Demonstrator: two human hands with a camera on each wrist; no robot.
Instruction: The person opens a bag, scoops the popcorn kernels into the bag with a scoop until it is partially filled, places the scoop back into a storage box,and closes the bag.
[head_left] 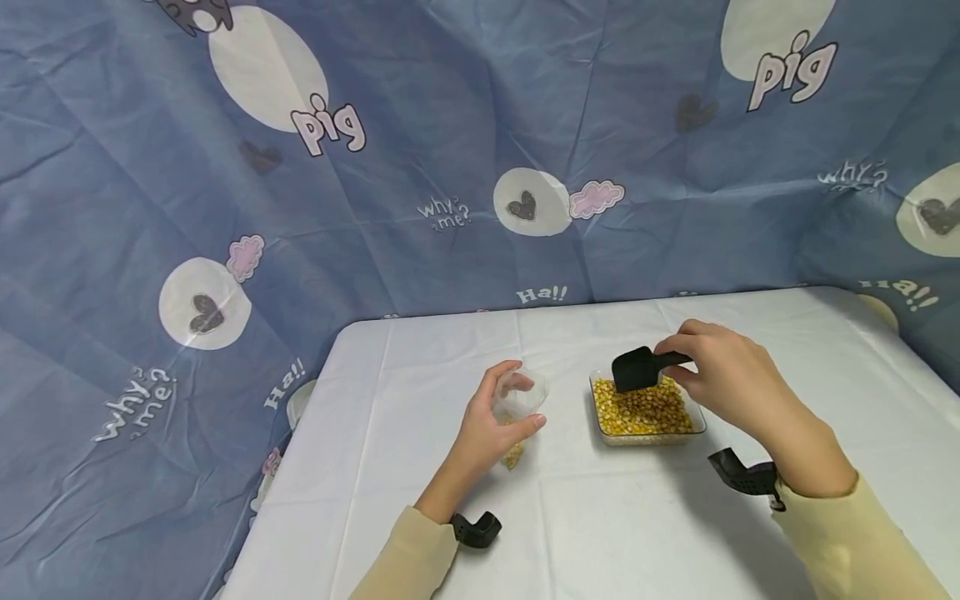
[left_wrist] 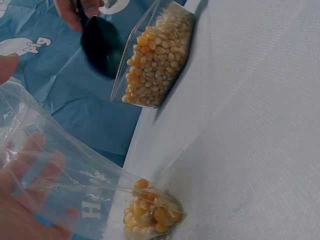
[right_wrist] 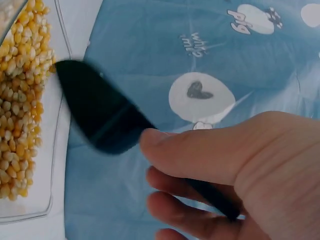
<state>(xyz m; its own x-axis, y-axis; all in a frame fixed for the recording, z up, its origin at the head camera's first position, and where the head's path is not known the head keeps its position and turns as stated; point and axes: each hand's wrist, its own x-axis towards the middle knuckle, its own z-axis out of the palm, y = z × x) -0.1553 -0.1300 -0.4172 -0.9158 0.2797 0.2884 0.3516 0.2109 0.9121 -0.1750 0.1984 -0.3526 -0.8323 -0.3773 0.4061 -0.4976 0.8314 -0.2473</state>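
My left hand (head_left: 491,421) grips a clear plastic bag (head_left: 520,398) upright on the white table, fingers curled round its upper part. Some corn kernels (left_wrist: 150,210) lie in the bag's bottom. My right hand (head_left: 723,371) holds the handle of a black scoop (head_left: 637,367), whose bowl hovers over the far left corner of a clear rectangular tray (head_left: 697,427). The tray is filled with yellow corn kernels (head_left: 643,410). In the right wrist view the scoop (right_wrist: 100,117) is blurred beside the kernels (right_wrist: 20,100).
A white cloth covers the table (head_left: 600,517), whose left edge runs near my left arm. A blue patterned sheet (head_left: 420,150) hangs as a backdrop behind and to the left. Black wrist mounts (head_left: 476,529) sit on both sleeves.
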